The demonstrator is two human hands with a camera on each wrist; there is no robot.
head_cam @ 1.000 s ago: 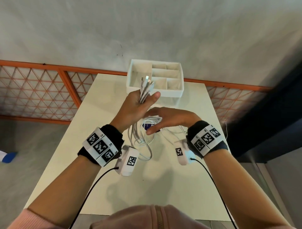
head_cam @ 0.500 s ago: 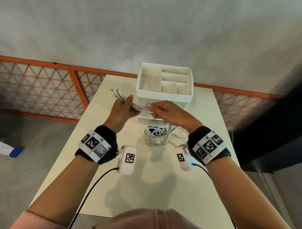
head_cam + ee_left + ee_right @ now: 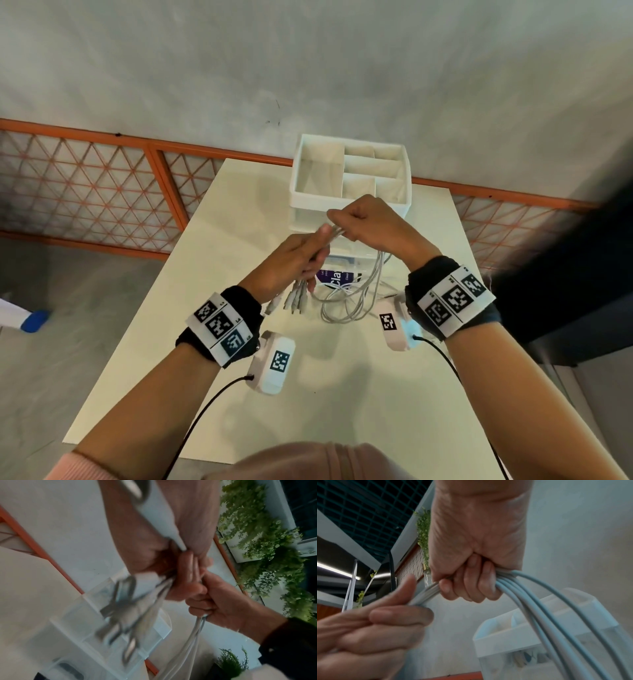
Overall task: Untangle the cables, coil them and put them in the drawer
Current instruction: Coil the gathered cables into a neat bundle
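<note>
**A:** Where's the bundle of cables [image 3: 356, 291] right now?

**B:** Between your two hands, held up over the table [image 3: 342, 394], just in front of the white drawer unit [image 3: 349, 202]. The short stretch between your fists is pulled fairly straight. The plug ends [image 3: 294, 301] hang out below your left hand, and the long slack drops from your right fist in loops to the tabletop.

**A:** How are you seeing my hands?

**B:** Your right hand [image 3: 373, 226] is a closed fist around the cables — the right wrist view shows all the fingers [image 3: 471, 586] curled over several pale strands side by side. Your left hand [image 3: 291, 260] grips the same bundle, fingers wrapped round it with the thumb lying along the strands. The two hands are just beside each other, nearly touching.

**A:** And the drawer unit?

**B:** It stands at the far end of the table, its top tray split into compartments. The clear lower part is behind your hands, so you can't tell from here whether a drawer is pulled out.

**A:** Anything else on the table?

**B:** A packet with purple print [image 3: 337, 274] lies under the hanging loops. Behind the table runs an orange lattice railing [image 3: 102, 192].
</note>
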